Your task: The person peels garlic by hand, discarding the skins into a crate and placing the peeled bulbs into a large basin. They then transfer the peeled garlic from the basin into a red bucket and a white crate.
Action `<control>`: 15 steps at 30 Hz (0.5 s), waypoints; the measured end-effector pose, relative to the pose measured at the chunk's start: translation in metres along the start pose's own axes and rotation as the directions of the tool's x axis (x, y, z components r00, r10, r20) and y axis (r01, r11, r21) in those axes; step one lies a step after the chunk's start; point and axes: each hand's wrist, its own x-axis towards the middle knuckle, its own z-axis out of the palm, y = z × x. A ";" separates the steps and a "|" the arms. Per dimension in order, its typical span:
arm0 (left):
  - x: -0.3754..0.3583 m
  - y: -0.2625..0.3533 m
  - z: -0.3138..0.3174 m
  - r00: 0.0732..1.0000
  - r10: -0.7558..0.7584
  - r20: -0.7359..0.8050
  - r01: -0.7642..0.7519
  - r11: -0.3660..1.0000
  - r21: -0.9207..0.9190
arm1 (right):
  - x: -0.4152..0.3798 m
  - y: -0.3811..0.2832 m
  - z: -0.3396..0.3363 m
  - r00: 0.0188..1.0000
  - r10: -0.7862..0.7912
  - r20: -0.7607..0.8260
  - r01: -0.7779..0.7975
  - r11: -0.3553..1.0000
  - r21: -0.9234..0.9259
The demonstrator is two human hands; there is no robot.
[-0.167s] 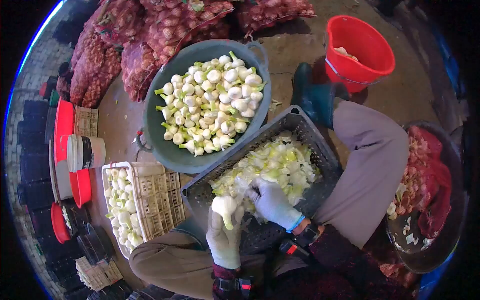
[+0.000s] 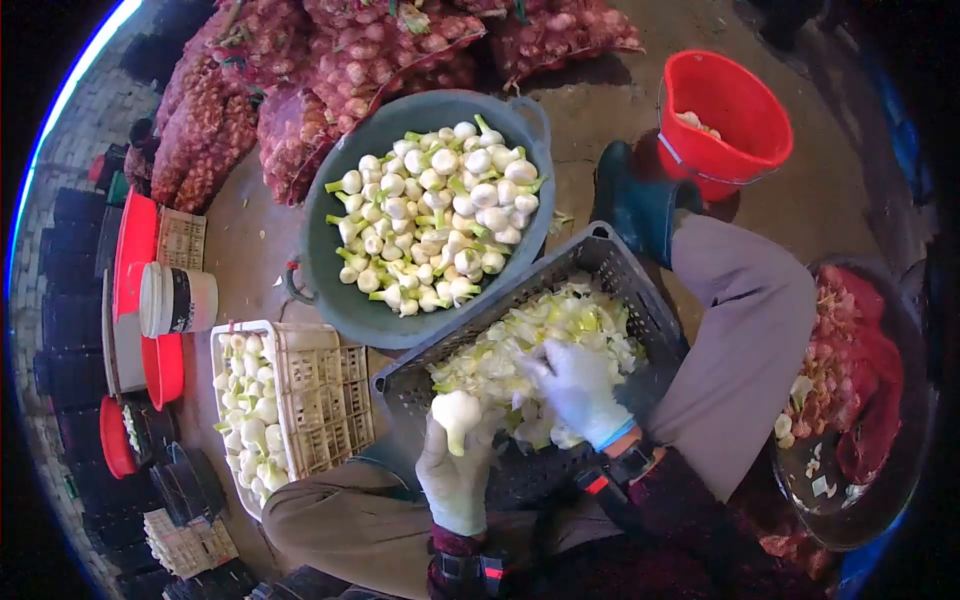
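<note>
My left hand (image 2: 453, 480), in a pale work glove, grips a peeled white garlic bulb (image 2: 456, 413) with its short stem pointing down toward me. My right hand (image 2: 575, 390), gloved too with a blue cuff edge, is just right of the bulb, over the peelings; its fingers are smeared by motion. Beneath both hands, a black slotted crate (image 2: 405, 352) between my legs contains a heap of white and yellow-green garlic skins (image 2: 560, 325). Beyond it stands a round grey-green tub (image 2: 325, 265) piled with cleaned garlic bulbs (image 2: 440, 205).
On the left, a white crate (image 2: 335, 400) contains more garlic, near a white bucket (image 2: 195, 300) and red basins. Red mesh sacks of garlic (image 2: 360, 60) line the back. A red bucket (image 2: 725, 120) stands back right; a dark basin (image 2: 830, 515) with a mesh bag is at my right.
My right hand has moved right, away from the bulb, to over the peelings. The left hand keeps the bulb in nearly the same place. The view has shifted slightly.
</note>
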 end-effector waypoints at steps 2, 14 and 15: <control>-0.003 0.005 0.007 0.997 -0.025 0.073 0.033 0.993 -0.110 | -0.004 -0.003 -0.010 0.994 -0.063 -0.090 0.043 0.975 -0.217; -0.103 0.186 0.007 0.494 0.781 0.382 -0.671 0.062 0.739 | -0.004 0.020 -0.011 0.998 -0.013 -0.056 0.018 0.995 0.098; -0.119 0.218 0.003 0.312 0.860 0.404 -0.514 -0.205 0.833 | 0.003 0.030 -0.012 0.992 0.117 0.052 -0.120 0.992 0.045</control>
